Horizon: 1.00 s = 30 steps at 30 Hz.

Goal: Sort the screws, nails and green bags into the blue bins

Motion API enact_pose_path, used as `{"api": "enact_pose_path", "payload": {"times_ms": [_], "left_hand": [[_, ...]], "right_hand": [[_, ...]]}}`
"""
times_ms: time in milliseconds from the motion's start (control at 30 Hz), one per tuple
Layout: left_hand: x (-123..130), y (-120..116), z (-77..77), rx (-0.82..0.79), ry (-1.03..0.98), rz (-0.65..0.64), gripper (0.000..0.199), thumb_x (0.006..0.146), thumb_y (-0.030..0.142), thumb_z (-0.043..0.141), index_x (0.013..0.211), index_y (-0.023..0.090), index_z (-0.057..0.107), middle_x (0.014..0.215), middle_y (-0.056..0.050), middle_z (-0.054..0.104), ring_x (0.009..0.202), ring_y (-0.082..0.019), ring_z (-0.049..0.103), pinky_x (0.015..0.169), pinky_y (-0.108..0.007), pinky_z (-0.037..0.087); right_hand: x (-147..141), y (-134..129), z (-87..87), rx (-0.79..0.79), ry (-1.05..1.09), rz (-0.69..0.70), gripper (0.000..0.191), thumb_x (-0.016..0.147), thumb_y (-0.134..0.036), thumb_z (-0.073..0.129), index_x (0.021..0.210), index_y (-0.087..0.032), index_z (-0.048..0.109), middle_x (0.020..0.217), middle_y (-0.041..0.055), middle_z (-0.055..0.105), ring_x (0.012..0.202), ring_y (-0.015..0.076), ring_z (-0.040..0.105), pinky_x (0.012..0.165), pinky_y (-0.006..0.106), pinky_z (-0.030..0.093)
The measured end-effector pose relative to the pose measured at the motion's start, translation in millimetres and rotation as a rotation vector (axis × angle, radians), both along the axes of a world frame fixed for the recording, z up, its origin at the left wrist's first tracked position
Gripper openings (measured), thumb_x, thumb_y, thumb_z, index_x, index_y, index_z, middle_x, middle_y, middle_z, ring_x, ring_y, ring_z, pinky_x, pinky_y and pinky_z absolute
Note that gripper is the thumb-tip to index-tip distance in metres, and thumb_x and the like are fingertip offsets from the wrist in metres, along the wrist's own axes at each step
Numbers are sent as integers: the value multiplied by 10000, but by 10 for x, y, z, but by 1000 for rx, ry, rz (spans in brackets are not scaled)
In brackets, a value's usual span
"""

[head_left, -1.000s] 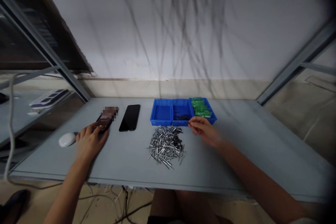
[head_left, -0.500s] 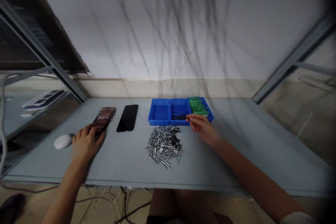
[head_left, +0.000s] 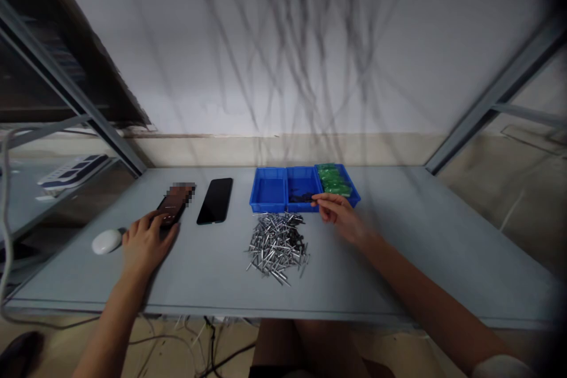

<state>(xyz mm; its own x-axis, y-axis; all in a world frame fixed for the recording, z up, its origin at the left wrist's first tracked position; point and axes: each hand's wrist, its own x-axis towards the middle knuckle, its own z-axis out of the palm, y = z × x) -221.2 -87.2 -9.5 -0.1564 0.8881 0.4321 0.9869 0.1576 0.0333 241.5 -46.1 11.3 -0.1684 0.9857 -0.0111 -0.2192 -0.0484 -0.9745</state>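
**Two hands at the grey desk: phone under the left, pinched fingers at the blue bins**

Nearest, both bare forearms come in from the lower corners over the front of the grey desk (head_left: pixel 411 266). The left hand (head_left: pixel 146 246) lies palm down, its fingers (head_left: pixel 165 223) relaxed, tips on the lower end of a lit smartphone (head_left: pixel 172 205): released, not gripping. The phone lies flat, its upper screen pixelated; a light touch on a flat-lying phone reads as screen use, not carrying. A white oval mouse (head_left: pixel 106 241), if that is what it is, sits just left of the hand.

The right hand (head_left: pixel 339 217) hangs at the front rim of the middle blue plastic bin (head_left: pixel 302 180), thumb and forefinger (head_left: pixel 319 201) drawn into a pinch; whether anything small sits between them I cannot tell. That bin holds dark small parts (head_left: pixel 301 196). The green items (head_left: pixel 334 180) lie in the right bin (head_left: pixel 352 194), beside a third, left blue bin (head_left: pixel 268 190).

A loose heap of steel nails (head_left: pixel 277 248) lies just in front of the bins, between the hands, apparently kept within reach of both. One kind per bin suggests sorted stock.

Farther left lies a black smartphone (head_left: pixel 215 201), screen dark. Beyond everything stands the white wall (head_left: pixel 266 41), crossed by hanging shadows
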Motion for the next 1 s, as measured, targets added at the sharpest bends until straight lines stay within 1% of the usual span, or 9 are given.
{"api": "enact_pose_path", "payload": {"times_ms": [167, 300, 500, 667, 767, 867, 1000], "left_hand": [[3, -1, -4, -16, 0, 13, 474, 894, 494, 407, 1199, 193, 610, 1314, -177, 542, 1185, -394, 480, 934, -518, 386], [0, 5, -18, -18, -7, 22, 476, 891, 507, 396, 1185, 200, 610, 1327, -163, 533, 1198, -392, 472, 948, -515, 381], [9, 6, -6, -13, -31, 10, 464, 890, 493, 405, 1184, 203, 617, 1314, -177, 539, 1198, -398, 467, 948, -527, 377], [9, 5, 3, -34, -12, 21, 499, 897, 511, 376, 1186, 179, 612, 1318, -175, 540, 1183, -404, 476, 941, -520, 385], [-1, 7, -7, -30, -14, 15, 488, 896, 506, 384, 1192, 189, 608, 1328, -172, 534, 1199, -397, 468, 955, -513, 375], [-17, 11, -22, -29, -20, 15, 485, 891, 506, 398, 1196, 192, 605, 1333, -172, 528, 1206, -392, 466, 960, -509, 368], [-35, 17, -40, -31, 9, 12, 506, 909, 512, 370, 1203, 171, 601, 1333, -179, 529, 1200, -388, 470, 951, -497, 370]], "right_hand": [[-2, 0, -12, 4, -20, -5, 214, 713, -364, 726, 876, -230, 758, 804, 15, 704, 503, 76, 452, 475, 241, 367], [2, 13, -33, 29, -22, 0, 217, 721, -373, 728, 883, -232, 756, 813, 15, 704, 503, 76, 453, 470, 239, 358], [-3, 2, -16, 7, 1, 4, 201, 707, -373, 739, 860, -242, 753, 800, 6, 700, 503, 72, 448, 475, 238, 372], [-10, -11, -5, 4, 0, -4, 222, 697, -375, 753, 868, -234, 756, 821, 15, 709, 511, 74, 462, 480, 239, 385], [-15, 0, -7, 20, -51, -24, 218, 706, -380, 744, 866, -232, 753, 824, 18, 711, 501, 74, 468, 478, 243, 388], [-22, 13, -16, 83, -165, -60, 241, 721, -403, 728, 882, -224, 747, 814, 22, 712, 483, 77, 481, 470, 248, 389], [-34, 8, -43, 179, -298, -36, 338, 756, -422, 689, 1020, -214, 717, 944, 52, 718, 495, 81, 517, 485, 254, 423]]}}
